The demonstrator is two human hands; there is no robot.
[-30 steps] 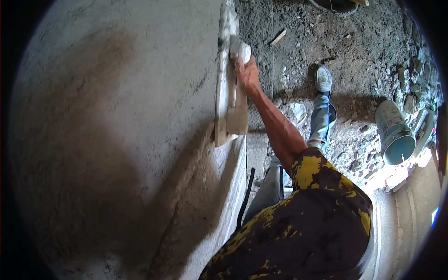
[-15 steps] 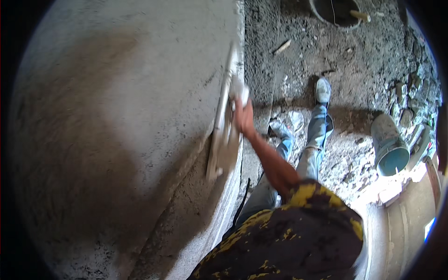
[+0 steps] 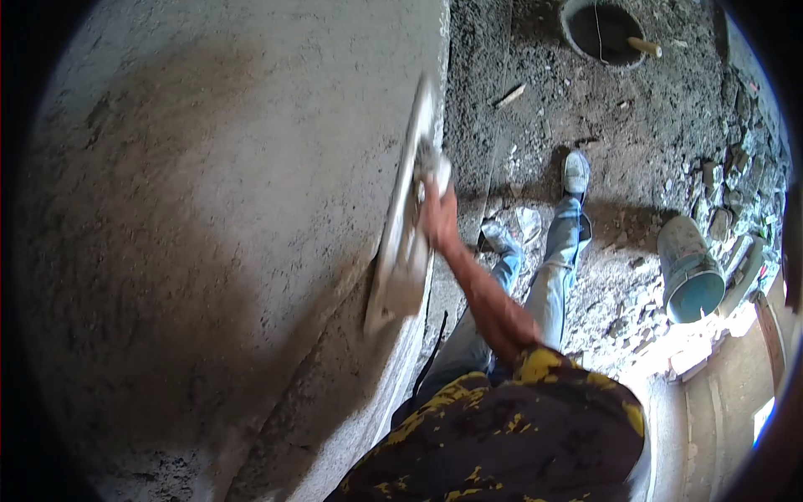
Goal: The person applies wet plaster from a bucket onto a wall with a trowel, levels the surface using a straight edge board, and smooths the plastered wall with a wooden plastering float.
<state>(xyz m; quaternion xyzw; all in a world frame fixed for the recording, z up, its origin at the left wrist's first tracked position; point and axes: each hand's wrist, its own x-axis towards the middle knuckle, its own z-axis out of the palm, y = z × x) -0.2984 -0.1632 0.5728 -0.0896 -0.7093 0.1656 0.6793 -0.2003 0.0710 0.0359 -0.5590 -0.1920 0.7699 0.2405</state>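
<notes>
My right hand (image 3: 439,216) is closed around the pale handle of a long plastering float (image 3: 403,201). Motion smears the float a little, and its long narrow blade lies along the right edge of a grey plastered wall (image 3: 276,134). The blade's upper end is near the wall's corner edge. Its lower end reaches over a rougher, recessed strip (image 3: 335,360) below a step in the plaster. Dark shadows fall over the wall's left and lower parts. My left hand is out of sight.
At the top, a round bucket (image 3: 572,38) has a wooden handle sticking out. A second bucket (image 3: 682,247) lies tipped over at the right, beside broken rubble (image 3: 736,184). Between them, my shoes (image 3: 576,171) stand on a gritty floor with a small wood scrap (image 3: 510,96).
The float has tilted slightly, its lower end a little further left, still in my right hand. The whole view has shifted a little.
</notes>
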